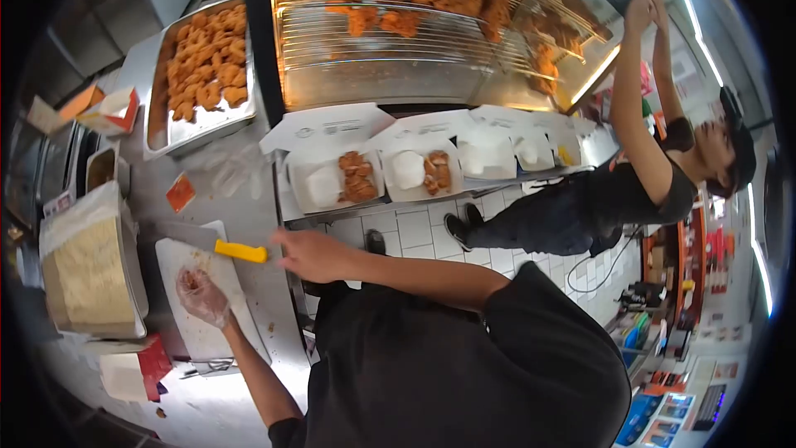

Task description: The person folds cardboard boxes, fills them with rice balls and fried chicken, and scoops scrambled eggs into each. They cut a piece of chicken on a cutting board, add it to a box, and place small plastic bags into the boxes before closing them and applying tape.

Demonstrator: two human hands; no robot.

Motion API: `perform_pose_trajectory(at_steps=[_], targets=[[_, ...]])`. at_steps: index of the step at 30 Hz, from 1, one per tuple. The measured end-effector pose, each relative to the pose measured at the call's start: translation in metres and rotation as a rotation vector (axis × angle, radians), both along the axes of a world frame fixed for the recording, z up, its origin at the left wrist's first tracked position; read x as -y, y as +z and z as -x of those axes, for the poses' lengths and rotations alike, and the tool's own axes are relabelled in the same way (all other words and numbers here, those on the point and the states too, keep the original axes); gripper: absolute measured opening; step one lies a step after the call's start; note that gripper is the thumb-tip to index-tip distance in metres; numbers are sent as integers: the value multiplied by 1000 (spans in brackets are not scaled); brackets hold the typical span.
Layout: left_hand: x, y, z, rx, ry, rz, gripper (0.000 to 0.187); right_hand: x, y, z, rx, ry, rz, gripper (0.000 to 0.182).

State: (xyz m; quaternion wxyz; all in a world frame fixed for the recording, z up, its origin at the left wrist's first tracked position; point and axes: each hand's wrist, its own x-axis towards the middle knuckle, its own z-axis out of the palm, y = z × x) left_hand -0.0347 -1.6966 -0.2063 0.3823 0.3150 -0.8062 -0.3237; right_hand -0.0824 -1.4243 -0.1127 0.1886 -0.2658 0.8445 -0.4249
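Observation:
My left hand (203, 297), in a clear plastic glove, is over a white cutting board (220, 336). Its fingers curl around a small reddish-brown bit that I cannot make out. Brown crumbs lie on the board near the fingertips. A knife with a yellow handle (241, 250) rests across the board's far end, its blade pointing left. Bare and with fingers apart, my right hand (313, 255) is just off the end of that handle and holds nothing. Metal tongs (211, 367) lie at the board's near end.
White takeaway boxes (332, 187) with rice and fried chicken line a shelf below a heated cabinet (398, 83). A metal tray (249, 129) holds fried pieces; a tub (133, 282) holds pale flour. Right of the boxes, a co-worker (638, 178) reaches up at the cabinet.

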Motion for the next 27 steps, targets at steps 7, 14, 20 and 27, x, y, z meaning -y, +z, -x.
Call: perform_pose_trajectory(at_steps=[7,14,20,27], targets=[[-326,69,90,-144,-1231,-194,17,-240,-10,-61,185,-318,-525,33],[-596,62,151,96,-1433,-28,18,-360,-11,-112,366,-614,-373,35],[-535,166,158,-137,-1287,404,32,-412,-7,-110,456,-839,-247,24],[-445,329,327,-226,-606,933,41,-411,-16,-82,416,-747,-136,25]])
